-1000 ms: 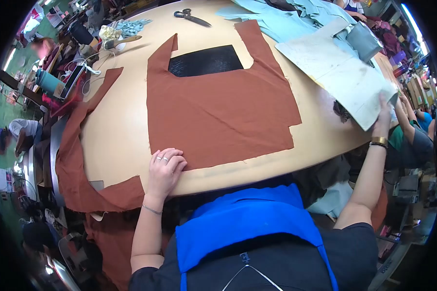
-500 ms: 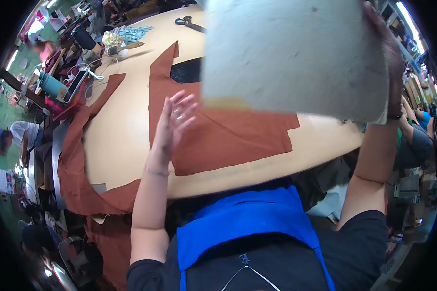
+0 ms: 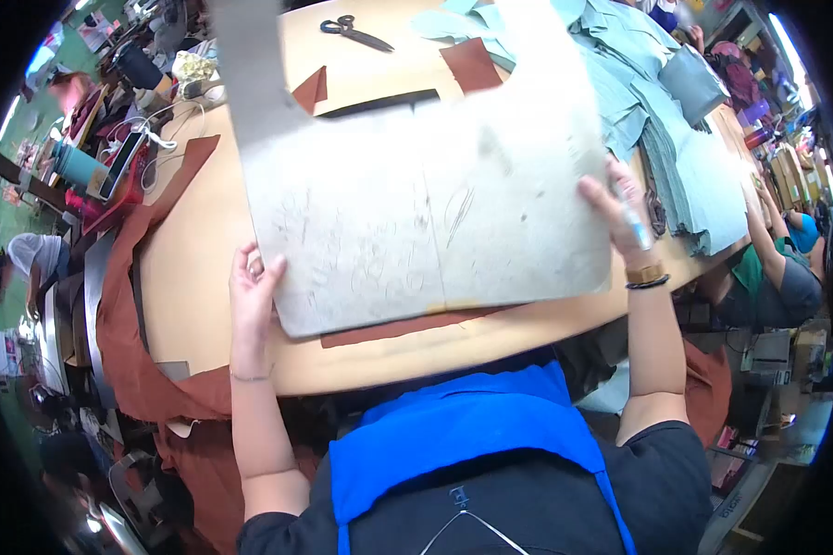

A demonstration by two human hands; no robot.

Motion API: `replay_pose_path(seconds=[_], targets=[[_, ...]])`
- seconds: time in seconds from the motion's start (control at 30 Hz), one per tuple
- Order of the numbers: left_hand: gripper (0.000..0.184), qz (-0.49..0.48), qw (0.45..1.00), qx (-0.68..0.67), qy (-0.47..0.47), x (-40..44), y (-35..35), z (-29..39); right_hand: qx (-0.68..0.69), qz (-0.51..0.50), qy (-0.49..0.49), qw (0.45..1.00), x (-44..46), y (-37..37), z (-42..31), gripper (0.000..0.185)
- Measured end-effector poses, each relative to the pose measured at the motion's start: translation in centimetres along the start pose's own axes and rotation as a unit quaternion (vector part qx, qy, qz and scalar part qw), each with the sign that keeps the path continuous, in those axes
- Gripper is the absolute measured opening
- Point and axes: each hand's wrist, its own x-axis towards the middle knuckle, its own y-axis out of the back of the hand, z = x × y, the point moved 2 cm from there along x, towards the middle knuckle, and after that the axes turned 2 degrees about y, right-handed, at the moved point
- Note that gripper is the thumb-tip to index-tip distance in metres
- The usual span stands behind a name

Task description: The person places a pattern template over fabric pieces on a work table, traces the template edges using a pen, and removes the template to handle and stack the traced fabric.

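Note:
A large, stiff grey-white pattern template (image 3: 361, 222) with a deep curved cut-out and scribbled marks is held over the table. My left hand (image 3: 254, 287) is closed on its lower left edge, thumb on top. On the right edge, my right hand (image 3: 625, 208) is closed on the template, and a slim pen (image 3: 636, 228) appears tucked in that hand. Rust-brown fabric (image 3: 477, 65) lies beneath, mostly hidden; a corner shows through the cut-out and a strip along the bottom edge. Part of a black piece (image 3: 379, 104) also shows through the cut-out.
Black-handled scissors (image 3: 356, 32) lie at the far side of the pale table (image 3: 190, 268). Pale blue-green fabric (image 3: 680, 157) is piled at the right. A long rust-brown strip (image 3: 120, 314) curves along the left edge. A phone (image 3: 125, 162) and a teal tumbler (image 3: 79, 166) stand beyond it.
The template has come down and left, from high on the right to over the brown fabric. My left hand, open and free before, now grips its left edge.

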Motion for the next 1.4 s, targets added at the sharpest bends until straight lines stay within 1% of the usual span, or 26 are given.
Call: replay_pose_path(seconds=[0.03, 0.1, 0.13, 0.2, 0.3, 0.33, 0.43, 0.53, 0.6, 0.73, 0.8, 0.9, 1.03, 1.1, 1.13, 1.17, 1.2, 1.23, 1.3, 1.4], targets=[[0.051, -0.008, 0.999, 0.038, -0.007, -0.6, 0.4, -0.3, 0.093, 0.031, -0.083, 0.992, -1.2, -1.7, 1.1, 0.048], [0.049, -0.005, 0.999, 0.049, -0.001, -1.7, 0.4, -0.9, 0.131, 0.028, -0.102, 0.986, -1.7, -3.3, 3.1, 0.049], [0.048, -0.004, 0.998, 0.055, 0.000, -1.8, 0.4, -0.9, 0.125, 0.039, -0.110, 0.985, -1.7, -3.5, 4.1, 0.050], [0.043, 0.004, 0.994, 0.111, 0.000, -1.6, 0.6, -0.7, 0.114, 0.059, -0.128, 0.984, -1.6, -4.1, 6.0, 0.054], [0.038, 0.016, 0.988, 0.152, 0.019, -1.7, 0.0, 0.6, -0.073, 0.067, -0.105, 0.990, -1.4, -3.8, 7.1, 0.056], [0.037, 0.021, 0.987, 0.158, 0.029, -1.7, -0.3, 0.9, -0.074, 0.073, -0.108, 0.989, -1.4, -3.8, 7.3, 0.056], [0.041, 0.039, 0.984, 0.175, 0.018, -1.3, -0.3, 0.7, -0.078, 0.088, -0.118, 0.986, -1.5, -4.2, 7.5, 0.059], [0.048, 0.042, 0.985, 0.167, 0.015, -0.7, -0.3, 0.6, -0.076, 0.094, -0.132, 0.984, -1.1, -4.3, 7.9, 0.062], [0.052, 0.043, 0.981, 0.188, 0.017, -0.5, -0.4, 0.7, -0.060, 0.096, -0.150, 0.982, -0.9, -4.4, 8.1, 0.064], [0.056, 0.039, 0.982, 0.182, 0.002, 0.2, 0.2, -0.4, -0.082, 0.094, -0.145, 0.982, -0.4, -4.4, 8.4, 0.064], [0.057, 0.042, 0.979, 0.199, 0.004, 0.2, 0.2, -0.4, -0.085, 0.089, -0.158, 0.980, -0.3, -4.5, 8.3, 0.064], [0.057, 0.045, 0.975, 0.219, 0.006, 0.2, 0.1, -0.2, -0.101, 0.087, -0.156, 0.979, -0.1, -4.7, 7.4, 0.060], [0.058, 0.051, 0.964, 0.261, -0.005, 0.3, 0.3, -0.5, -0.118, 0.072, -0.138, 0.981, 0.3, -4.2, 8.6, 0.063], [0.057, 0.051, 0.952, 0.302, -0.008, 0.7, 1.1, -1.0, -0.120, 0.063, -0.137, 0.981, 0.5, -4.3, 8.2, 0.062], [0.056, 0.049, 0.946, 0.322, -0.009, 0.7, 0.7, -0.8, -0.167, 0.044, -0.156, 0.973, 0.8, -4.3, 7.3, 0.061], [0.055, 0.052, 0.923, 0.381, 0.004, 0.5, 0.3, -0.2, -0.214, 0.024, -0.177, 0.960, 1.1, -4.2, 6.3, 0.060], [0.055, 0.052, 0.897, 0.439, 0.016, 0.0, -0.7, 1.9, -0.260, 0.004, -0.201, 0.945, 1.1, -4.0, 5.9, 0.058], [0.054, 0.052, 0.867, 0.495, 0.026, -0.3, -1.6, 2.8, -0.259, 0.005, -0.179, 0.949, 1.1, -3.9, 6.1, 0.056], [0.051, 0.043, 0.881, 0.471, 0.018, 0.3, -0.5, 1.8, -0.258, 0.005, -0.134, 0.957, 1.2, -3.4, 6.7, 0.053], [0.049, 0.027, 0.915, 0.402, 0.024, 0.6, 0.0, 1.5, -0.220, 0.009, -0.155, 0.963, 1.2, -2.9, 8.2, 0.050]])
